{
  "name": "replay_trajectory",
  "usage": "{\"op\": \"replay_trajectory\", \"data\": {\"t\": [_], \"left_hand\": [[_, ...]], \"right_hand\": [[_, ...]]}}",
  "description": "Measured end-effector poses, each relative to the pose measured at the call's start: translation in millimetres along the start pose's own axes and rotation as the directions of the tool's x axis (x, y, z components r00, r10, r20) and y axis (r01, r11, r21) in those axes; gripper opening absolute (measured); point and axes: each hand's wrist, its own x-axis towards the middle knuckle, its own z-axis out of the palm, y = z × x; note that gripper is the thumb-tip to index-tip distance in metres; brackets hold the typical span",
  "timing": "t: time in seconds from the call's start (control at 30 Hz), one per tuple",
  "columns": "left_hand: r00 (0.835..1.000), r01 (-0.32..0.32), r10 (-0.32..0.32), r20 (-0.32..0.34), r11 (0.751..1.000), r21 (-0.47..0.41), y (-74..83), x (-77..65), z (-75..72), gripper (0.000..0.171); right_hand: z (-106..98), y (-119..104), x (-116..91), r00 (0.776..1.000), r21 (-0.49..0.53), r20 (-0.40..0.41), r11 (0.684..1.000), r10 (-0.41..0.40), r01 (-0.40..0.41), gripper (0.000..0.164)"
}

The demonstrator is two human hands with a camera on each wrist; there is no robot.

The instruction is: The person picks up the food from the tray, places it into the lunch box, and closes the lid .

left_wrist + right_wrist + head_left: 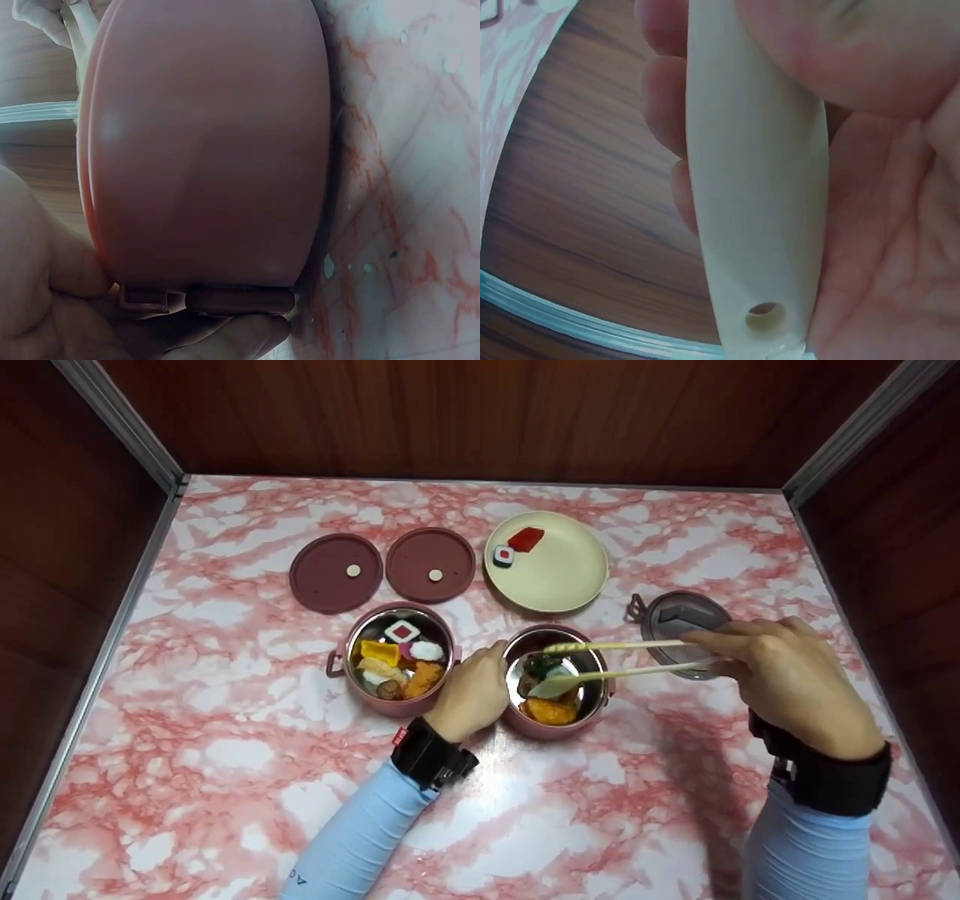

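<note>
My left hand (471,690) grips the side handle of the right-hand pink pot (551,730), its fingers curled round the handle in the left wrist view. That pot (202,150) stands upright on the table. Inside it lie a yellow-orange food piece (551,712), a dark green piece (541,662) and something brown. From the right, my right hand (802,682) holds cream tongs (637,645) with the arms apart and the tips inside the pot. Whether the tips touch any food is unclear. In the right wrist view the tongs' hinge end (757,172) lies between thumb and fingers.
Left of my left hand stands a second pink pot (394,709) holding several toy foods. Behind are two maroon discs (326,585) (431,547) and a cream plate (559,577) with a red slice (526,539) and a sushi roll (503,556). A grey lid (686,619) lies partly under the tongs.
</note>
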Motion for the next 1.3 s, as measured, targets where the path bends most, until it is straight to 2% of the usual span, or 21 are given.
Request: {"op": "replay_trajectory", "data": {"t": [0.2, 0.3, 0.4, 0.53, 0.73, 0.93, 1.0, 1.13, 1.23, 1.3], "left_hand": [[1.0, -0.004, 0.004, -0.005, 1.0, -0.001, -0.4, -1.2, -0.7, 0.043], [1.0, -0.003, 0.003, -0.008, 1.0, -0.004, -0.9, -0.7, -0.3, 0.043], [1.0, 0.003, -0.003, -0.006, 1.0, -0.005, -1.2, -0.1, -0.2, 0.043], [1.0, 0.007, -0.007, -0.006, 1.0, 0.003, -1.6, 0.2, -0.2, 0.042], [1.0, 0.004, -0.003, -0.017, 1.0, 0.019, -2.4, 0.4, 0.8, 0.042], [1.0, 0.002, -0.001, -0.017, 1.0, 0.022, -1.1, 0.4, 2.4, 0.042], [1.0, -0.003, 0.004, -0.015, 1.0, 0.027, -0.3, 0.5, 2.5, 0.042], [1.0, -0.01, 0.011, -0.012, 0.999, 0.032, 0.7, 0.7, 1.6, 0.042], [1.0, -0.005, 0.006, -0.009, 0.999, 0.032, 0.7, 0.9, 0.5, 0.042], [1.0, -0.001, 0.001, -0.006, 1.0, 0.029, 0.3, 1.0, -0.2, 0.042]], "right_hand": [[10, 6, 2, 0.993, 0.071, -0.087, 0.994, 0.085, -0.079, 0.049], [22, 11, 12, 0.982, 0.055, -0.128, 0.99, 0.138, -0.131, 0.048], [35, 18, 27, 0.975, 0.046, -0.124, 0.982, 0.186, -0.181, 0.045], [54, 30, 53, 0.975, 0.058, -0.087, 0.978, 0.205, -0.201, 0.045], [82, 45, 97, 0.991, 0.098, -0.015, 0.986, 0.136, -0.134, 0.044], [95, 47, 132, 0.995, 0.06, 0.057, 0.994, 0.084, -0.087, 0.042], [96, 47, 140, 0.993, 0.042, 0.082, 0.995, 0.088, -0.091, 0.041], [97, 48, 147, 0.978, 0.036, 0.151, 0.988, 0.142, -0.148, 0.039], [98, 49, 146, 0.969, 0.043, 0.185, 0.984, 0.165, -0.176, 0.04], [100, 49, 143, 0.97, 0.041, 0.18, 0.984, 0.162, -0.172, 0.04]]}}
